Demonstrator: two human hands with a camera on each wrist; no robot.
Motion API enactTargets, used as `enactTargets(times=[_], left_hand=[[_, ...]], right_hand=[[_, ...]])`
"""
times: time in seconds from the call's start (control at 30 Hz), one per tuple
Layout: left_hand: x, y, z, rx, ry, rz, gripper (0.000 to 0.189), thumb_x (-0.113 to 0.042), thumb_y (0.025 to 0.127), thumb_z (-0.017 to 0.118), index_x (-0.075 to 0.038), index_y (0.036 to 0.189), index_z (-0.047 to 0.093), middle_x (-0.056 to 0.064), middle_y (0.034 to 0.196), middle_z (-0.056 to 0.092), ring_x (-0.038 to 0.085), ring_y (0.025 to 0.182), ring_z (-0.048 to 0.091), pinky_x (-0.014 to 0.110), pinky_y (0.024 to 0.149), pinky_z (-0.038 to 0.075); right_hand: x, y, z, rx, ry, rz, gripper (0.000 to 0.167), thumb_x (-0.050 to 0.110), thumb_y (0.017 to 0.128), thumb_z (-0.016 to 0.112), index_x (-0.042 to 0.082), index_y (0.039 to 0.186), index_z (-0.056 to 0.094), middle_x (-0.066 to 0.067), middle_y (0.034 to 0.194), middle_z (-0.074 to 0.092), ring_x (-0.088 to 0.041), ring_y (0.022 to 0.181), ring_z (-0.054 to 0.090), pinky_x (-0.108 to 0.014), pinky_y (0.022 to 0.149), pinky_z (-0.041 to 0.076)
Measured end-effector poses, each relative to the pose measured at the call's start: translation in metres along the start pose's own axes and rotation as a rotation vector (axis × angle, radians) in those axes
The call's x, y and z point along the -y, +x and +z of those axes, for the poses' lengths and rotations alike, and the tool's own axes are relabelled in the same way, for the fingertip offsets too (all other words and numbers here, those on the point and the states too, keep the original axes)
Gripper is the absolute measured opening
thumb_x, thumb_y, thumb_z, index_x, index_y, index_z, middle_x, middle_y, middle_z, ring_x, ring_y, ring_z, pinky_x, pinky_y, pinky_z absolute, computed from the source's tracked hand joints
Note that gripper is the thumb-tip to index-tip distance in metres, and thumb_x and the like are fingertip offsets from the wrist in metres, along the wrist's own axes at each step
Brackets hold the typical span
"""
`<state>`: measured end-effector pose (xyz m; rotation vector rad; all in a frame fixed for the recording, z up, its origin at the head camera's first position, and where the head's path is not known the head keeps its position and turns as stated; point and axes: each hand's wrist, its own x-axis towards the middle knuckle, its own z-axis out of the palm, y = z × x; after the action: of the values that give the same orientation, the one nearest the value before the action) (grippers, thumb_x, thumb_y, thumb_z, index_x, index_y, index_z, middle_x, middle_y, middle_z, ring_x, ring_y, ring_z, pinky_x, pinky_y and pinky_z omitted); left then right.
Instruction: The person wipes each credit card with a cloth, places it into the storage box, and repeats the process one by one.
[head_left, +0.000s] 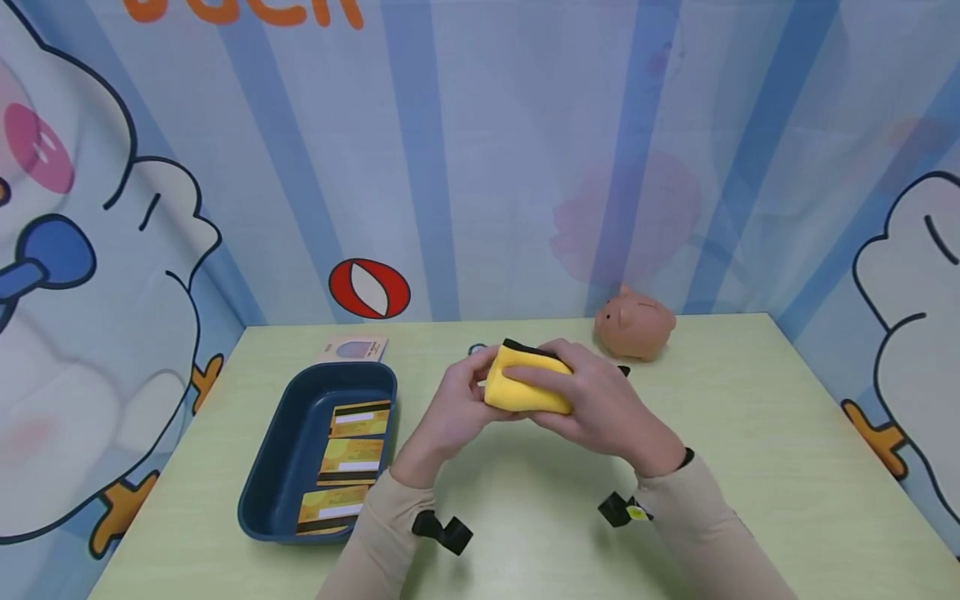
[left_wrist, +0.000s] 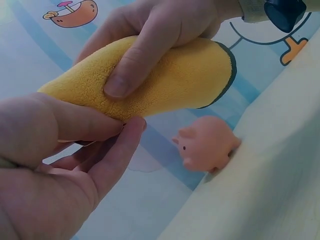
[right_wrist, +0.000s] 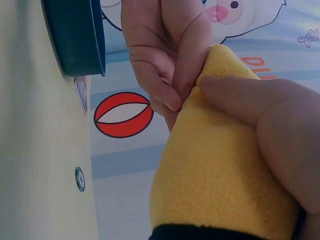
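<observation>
A folded yellow cleaning cloth (head_left: 527,385) with black edging is held between both hands above the table. My right hand (head_left: 596,400) grips it from the right, with the thumb (left_wrist: 125,75) pressed along its fuzzy side. At the cloth's left end my left hand (head_left: 461,404) pinches with thumb and fingertips, as the right wrist view also shows with the left fingers (right_wrist: 167,60) against the cloth's edge. A small dark-edged sliver shows beneath the left fingers in the left wrist view. What it is, I cannot tell.
At left stands a dark blue tray (head_left: 262,475) with three yellow cards (head_left: 350,461) along its right side. Behind it lies a flat printed card or booklet (head_left: 356,349). A pink piggy bank (head_left: 636,325) stands at the back right. A round chip (right_wrist: 80,179) lies near the back edge.
</observation>
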<state>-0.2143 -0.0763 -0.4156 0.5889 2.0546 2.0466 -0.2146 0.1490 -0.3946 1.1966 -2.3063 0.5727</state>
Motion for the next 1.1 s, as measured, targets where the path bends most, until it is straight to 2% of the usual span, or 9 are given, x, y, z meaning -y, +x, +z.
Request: enactTargets(times=[0.23,0.4,0.5,0.73,0.9,1.1], left_hand=[[-0.001,-0.001,-0.001,0.0,0.058,0.038,0.065,0.01,0.09,0.076,-0.007,0.148,0.054,0.019,0.132,0.056,0.031,0.105,0.074,0.04,0.092,0.062],[-0.003,-0.002,-0.002,-0.001,0.074,0.058,0.067,0.012,0.089,0.076,-0.006,0.149,0.053,0.02,0.137,0.056,0.033,0.104,0.074,0.04,0.093,0.062],[-0.004,-0.002,-0.003,-0.002,0.06,0.063,0.069,0.015,0.088,0.074,-0.006,0.15,0.053,0.02,0.139,0.055,0.035,0.105,0.074,0.041,0.093,0.062],[-0.006,-0.003,-0.007,0.001,0.008,0.078,0.07,0.019,0.088,0.071,-0.005,0.151,0.053,0.021,0.131,0.053,0.033,0.104,0.074,0.039,0.091,0.062],[-0.008,-0.003,-0.01,-0.006,-0.007,0.068,0.069,0.018,0.088,0.071,-0.003,0.151,0.053,0.021,0.133,0.053,0.031,0.103,0.073,0.037,0.092,0.062],[-0.011,-0.005,-0.014,-0.026,-0.028,0.02,0.068,0.015,0.089,0.072,-0.005,0.151,0.054,0.022,0.138,0.053,0.032,0.107,0.074,0.038,0.093,0.061]], right_hand=[[0.003,0.0,-0.002,0.015,-0.013,0.005,0.057,0.029,0.087,0.088,0.031,0.14,0.068,-0.013,0.125,0.064,-0.029,0.105,0.065,-0.043,0.077,0.059],[0.003,0.001,-0.002,0.026,-0.034,0.01,0.056,0.029,0.087,0.088,0.032,0.139,0.068,-0.013,0.125,0.064,-0.028,0.104,0.065,-0.043,0.076,0.059],[0.003,0.001,-0.003,0.032,-0.046,0.013,0.055,0.03,0.087,0.088,0.032,0.139,0.069,-0.013,0.125,0.063,-0.028,0.103,0.065,-0.043,0.075,0.059],[0.002,0.0,-0.007,0.044,-0.066,0.02,0.056,0.029,0.086,0.089,0.031,0.138,0.069,-0.013,0.125,0.063,-0.029,0.102,0.064,-0.043,0.074,0.058],[0.001,0.0,-0.009,0.052,-0.076,0.026,0.057,0.027,0.085,0.089,0.03,0.138,0.069,-0.014,0.126,0.062,-0.029,0.103,0.064,-0.043,0.075,0.058],[-0.001,-0.001,-0.013,0.046,-0.085,0.035,0.057,0.027,0.085,0.089,0.03,0.137,0.068,-0.013,0.124,0.063,-0.028,0.1,0.064,-0.042,0.073,0.059]])
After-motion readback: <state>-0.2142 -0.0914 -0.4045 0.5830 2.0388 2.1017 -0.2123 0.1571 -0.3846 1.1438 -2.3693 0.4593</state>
